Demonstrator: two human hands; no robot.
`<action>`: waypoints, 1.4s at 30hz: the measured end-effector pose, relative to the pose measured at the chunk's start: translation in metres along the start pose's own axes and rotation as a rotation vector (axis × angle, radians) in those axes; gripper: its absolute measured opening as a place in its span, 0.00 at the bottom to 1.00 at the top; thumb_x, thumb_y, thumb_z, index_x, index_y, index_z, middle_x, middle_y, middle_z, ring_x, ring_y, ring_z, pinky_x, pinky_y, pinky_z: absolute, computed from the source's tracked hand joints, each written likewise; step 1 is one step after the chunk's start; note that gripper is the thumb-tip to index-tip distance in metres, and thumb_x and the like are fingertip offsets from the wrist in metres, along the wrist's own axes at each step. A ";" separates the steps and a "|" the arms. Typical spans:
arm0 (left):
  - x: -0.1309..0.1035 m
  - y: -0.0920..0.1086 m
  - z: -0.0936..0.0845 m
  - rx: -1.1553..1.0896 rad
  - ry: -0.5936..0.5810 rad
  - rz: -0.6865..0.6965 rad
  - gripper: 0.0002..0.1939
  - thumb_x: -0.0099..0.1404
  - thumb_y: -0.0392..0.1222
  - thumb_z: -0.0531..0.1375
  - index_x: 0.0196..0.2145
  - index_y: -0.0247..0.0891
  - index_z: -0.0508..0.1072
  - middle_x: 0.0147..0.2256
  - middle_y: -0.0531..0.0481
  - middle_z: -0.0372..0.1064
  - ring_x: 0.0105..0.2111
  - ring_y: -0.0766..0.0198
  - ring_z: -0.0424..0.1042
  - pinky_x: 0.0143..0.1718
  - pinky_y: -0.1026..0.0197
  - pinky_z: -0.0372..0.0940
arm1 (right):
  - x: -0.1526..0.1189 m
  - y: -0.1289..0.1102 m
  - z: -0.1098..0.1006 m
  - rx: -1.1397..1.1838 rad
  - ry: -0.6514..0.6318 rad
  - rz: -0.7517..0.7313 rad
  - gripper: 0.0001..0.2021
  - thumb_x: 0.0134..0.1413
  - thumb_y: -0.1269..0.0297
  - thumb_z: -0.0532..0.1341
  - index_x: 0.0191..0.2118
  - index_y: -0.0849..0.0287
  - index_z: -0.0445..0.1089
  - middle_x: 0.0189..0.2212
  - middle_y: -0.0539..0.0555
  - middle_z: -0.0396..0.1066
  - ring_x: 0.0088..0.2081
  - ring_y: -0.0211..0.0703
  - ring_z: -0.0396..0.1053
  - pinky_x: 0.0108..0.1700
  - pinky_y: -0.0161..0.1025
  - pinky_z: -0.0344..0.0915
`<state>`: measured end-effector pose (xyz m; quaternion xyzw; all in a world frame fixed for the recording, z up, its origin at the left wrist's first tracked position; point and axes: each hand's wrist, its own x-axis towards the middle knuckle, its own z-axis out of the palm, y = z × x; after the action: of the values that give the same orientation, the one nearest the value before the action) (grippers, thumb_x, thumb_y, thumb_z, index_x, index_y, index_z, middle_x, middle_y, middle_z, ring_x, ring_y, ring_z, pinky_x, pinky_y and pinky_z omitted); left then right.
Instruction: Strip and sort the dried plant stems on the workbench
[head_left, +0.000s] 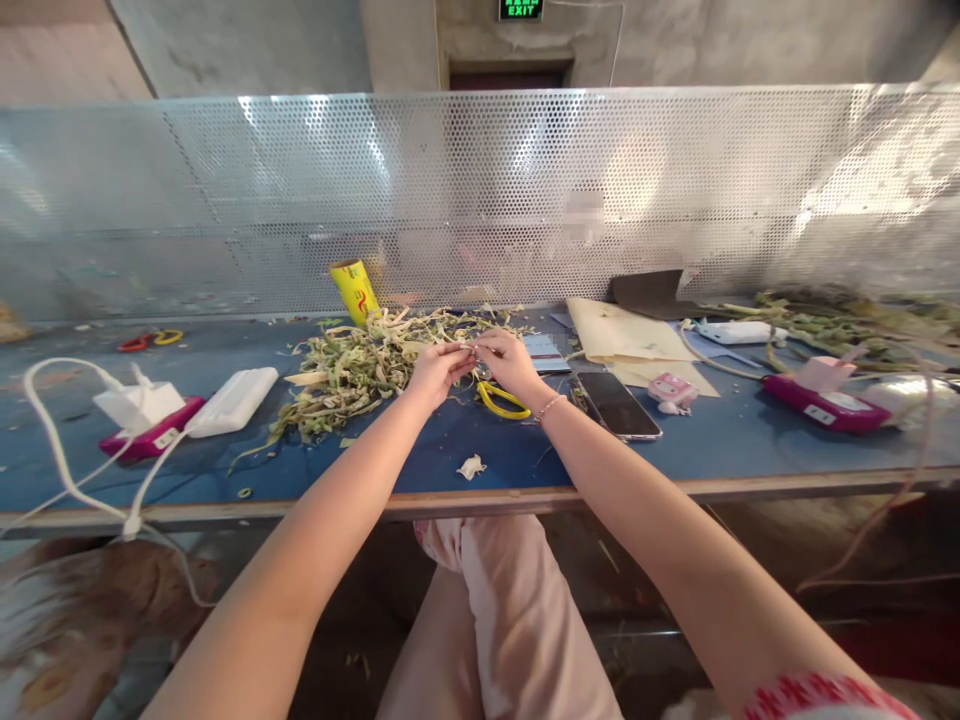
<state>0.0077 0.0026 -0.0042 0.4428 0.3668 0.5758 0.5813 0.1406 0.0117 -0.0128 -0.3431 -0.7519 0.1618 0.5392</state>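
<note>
Both of my hands meet over the blue table (420,460), fingertips pinched together around something too small to make out. My left hand (441,370) is beside a heap of dried green plant pieces (352,365). My right hand (506,362), with a bracelet at the wrist, is above yellow-handled scissors or pliers (501,402). A dark phone (619,405) lies to the right of that wrist. Nearer the table's front edge sits a crumpled whitish scrap (472,467).
A yellow tube (355,292) stands behind the heap. Magenta power strips (150,430) with white cables are at left and right (825,402). A white device (232,402), red-and-yellow scissors (151,340), brown paper (626,332) and a pink item (673,392) lie around. A perforated metal screen (450,200) rises behind.
</note>
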 end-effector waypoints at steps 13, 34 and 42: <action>-0.004 0.003 0.001 0.085 0.050 0.107 0.08 0.46 0.31 0.62 0.28 0.33 0.69 0.21 0.53 0.69 0.23 0.71 0.69 0.32 0.63 0.67 | 0.001 -0.001 0.000 0.152 0.037 0.086 0.10 0.44 0.68 0.57 0.35 0.58 0.70 0.36 0.54 0.68 0.37 0.39 0.66 0.42 0.39 0.64; -0.004 0.000 0.006 0.032 0.047 0.186 0.09 0.42 0.32 0.63 0.24 0.33 0.69 0.19 0.54 0.69 0.21 0.69 0.69 0.34 0.60 0.67 | -0.004 -0.008 0.006 0.126 0.040 0.153 0.08 0.44 0.60 0.56 0.25 0.58 0.58 0.20 0.46 0.60 0.24 0.34 0.58 0.30 0.34 0.56; -0.005 0.000 0.005 0.092 0.015 0.206 0.11 0.40 0.35 0.65 0.24 0.33 0.70 0.20 0.54 0.69 0.22 0.69 0.69 0.34 0.60 0.67 | 0.000 0.001 0.004 0.118 0.060 0.205 0.09 0.45 0.58 0.55 0.25 0.58 0.59 0.19 0.46 0.59 0.23 0.34 0.57 0.29 0.34 0.56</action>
<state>0.0116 -0.0025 -0.0026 0.4998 0.3498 0.6185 0.4954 0.1377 0.0128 -0.0150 -0.3909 -0.6854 0.2496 0.5614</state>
